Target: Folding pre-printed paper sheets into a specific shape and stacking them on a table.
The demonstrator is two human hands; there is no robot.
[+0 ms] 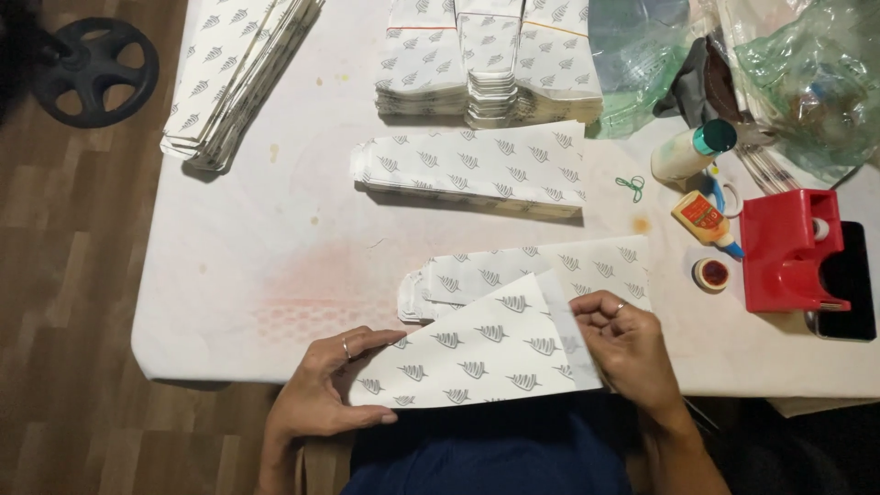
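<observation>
Head view: at six o'clock on the white table, both hands grasp a leaf-printed paper bag. The left hand pinches its eight o'clock end, the right hand grips its three o'clock edge. The bag lies between them, equally near both; its long axis runs eight to two o'clock, tip pointing toward two, overlapping a stack of bags at twelve
</observation>
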